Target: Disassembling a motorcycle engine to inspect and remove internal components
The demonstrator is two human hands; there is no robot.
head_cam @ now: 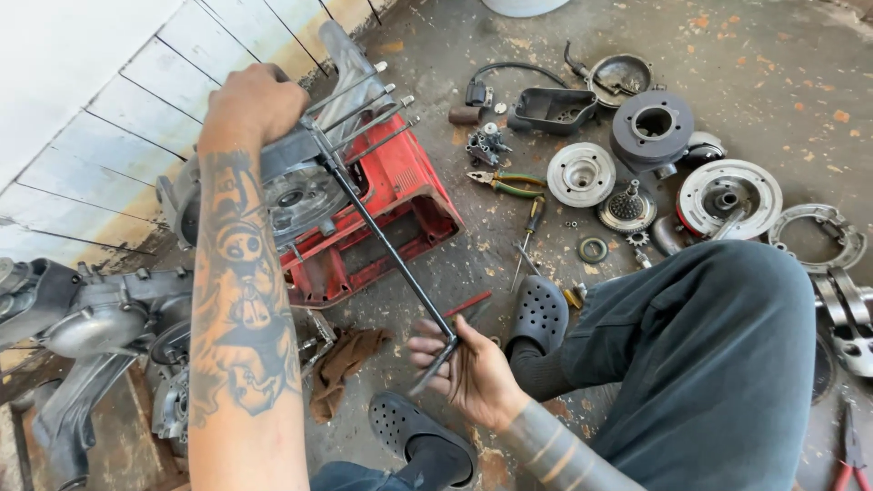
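1. The person sits low on the concrete floor, knees spread, dark clogs on both feet.
2. The left hand, up at about ten o'clock, is clamped shut over the top of a grey engine casing, fingers wrapped around its upper edge.
3. That engine casing rests tilted on a red plastic crate, with four long threaded studs poking out toward one o'clock.
4. The right hand, near six o'clock, is curled loosely around the cross handle of a long T-handle wrench; the fingers are partly open, not a tight fist.
5. The wrench shaft runs diagonally up toward eleven o'clock, its far end meeting the casing just below the left hand.
6. A brown rag lies on the floor at seven o'clock, just beside the crate.
7. Out at two to three o'clock sit scattered parts: a dark cylinder, a round silver disc, a flywheel-like plate, and green-handled pliers.
8. Another engine block lies at nine o'clock against the white wall.
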